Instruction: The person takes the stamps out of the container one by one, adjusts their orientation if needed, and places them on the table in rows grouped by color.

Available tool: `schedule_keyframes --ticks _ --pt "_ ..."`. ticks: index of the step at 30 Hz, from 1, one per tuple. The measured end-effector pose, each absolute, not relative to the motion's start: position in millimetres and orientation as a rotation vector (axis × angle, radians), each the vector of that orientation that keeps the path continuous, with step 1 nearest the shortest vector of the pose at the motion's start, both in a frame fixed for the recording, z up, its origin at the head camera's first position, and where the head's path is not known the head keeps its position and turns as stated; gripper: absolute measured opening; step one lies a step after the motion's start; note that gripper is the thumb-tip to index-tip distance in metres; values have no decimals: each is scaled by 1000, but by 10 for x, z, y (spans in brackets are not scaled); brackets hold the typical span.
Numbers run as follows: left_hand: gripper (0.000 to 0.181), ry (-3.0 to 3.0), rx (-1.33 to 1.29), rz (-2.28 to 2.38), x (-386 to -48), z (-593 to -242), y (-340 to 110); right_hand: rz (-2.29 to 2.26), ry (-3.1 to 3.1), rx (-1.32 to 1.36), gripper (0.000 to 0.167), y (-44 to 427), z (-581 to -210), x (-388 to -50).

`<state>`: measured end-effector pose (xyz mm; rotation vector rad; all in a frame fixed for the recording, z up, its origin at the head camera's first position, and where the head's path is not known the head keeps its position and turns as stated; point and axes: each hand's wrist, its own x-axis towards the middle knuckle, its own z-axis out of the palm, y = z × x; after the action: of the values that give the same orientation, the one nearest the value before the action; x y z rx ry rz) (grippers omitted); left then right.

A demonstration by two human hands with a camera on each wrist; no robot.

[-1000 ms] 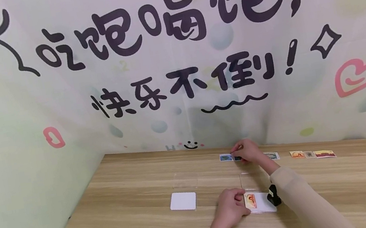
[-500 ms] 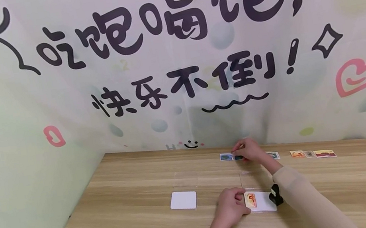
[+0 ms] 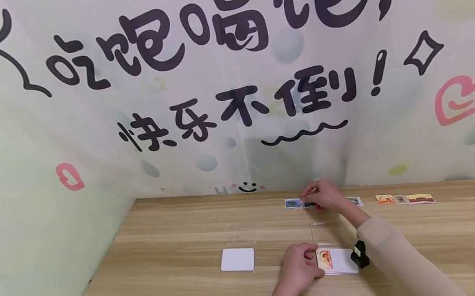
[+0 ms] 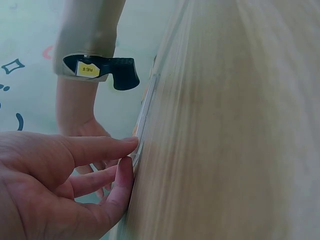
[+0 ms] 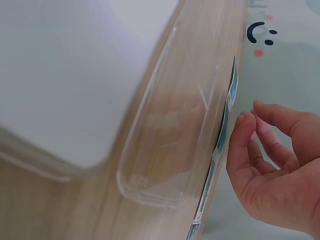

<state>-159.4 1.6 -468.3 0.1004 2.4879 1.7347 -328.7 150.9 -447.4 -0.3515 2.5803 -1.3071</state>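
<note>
My left hand (image 3: pixel 299 267) holds the left edge of a clear plastic case (image 4: pixel 145 111), thumb and forefinger at its edge. Inside or on the case lies a white card (image 3: pixel 344 260) with an orange stamp (image 3: pixel 325 260) at its left; whether it is inside I cannot tell. At the back of the table my right hand (image 3: pixel 323 195) reaches over a row of stamps, its thumb and forefinger tips together beside a dark stamp (image 3: pixel 308 204). A blue-green stamp (image 3: pixel 293 203) lies just left of those fingertips. Whether a stamp edge is between them is hidden.
Clear case pieces (image 3: pixel 327 232) lie behind the white card. To the left are a second white card (image 3: pixel 237 259) and another clear piece (image 3: pixel 240 232). Several more stamps (image 3: pixel 420 198) line the back right, near the printed wall cloth (image 3: pixel 204 174). A black wrist mount (image 3: pixel 359 254) is on the right sleeve.
Almost nothing has moved. My right hand stays at the back stamps with its fingertips nearly still, and my left hand keeps its hold on the case.
</note>
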Motion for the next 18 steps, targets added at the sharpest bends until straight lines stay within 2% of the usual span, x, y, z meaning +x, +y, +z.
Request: schedule_keyframes --ticks 18 --pt "45 2501 108 1736 -1590 -4654 15 -1336 2563 -373 16 1562 -4447 -3204"
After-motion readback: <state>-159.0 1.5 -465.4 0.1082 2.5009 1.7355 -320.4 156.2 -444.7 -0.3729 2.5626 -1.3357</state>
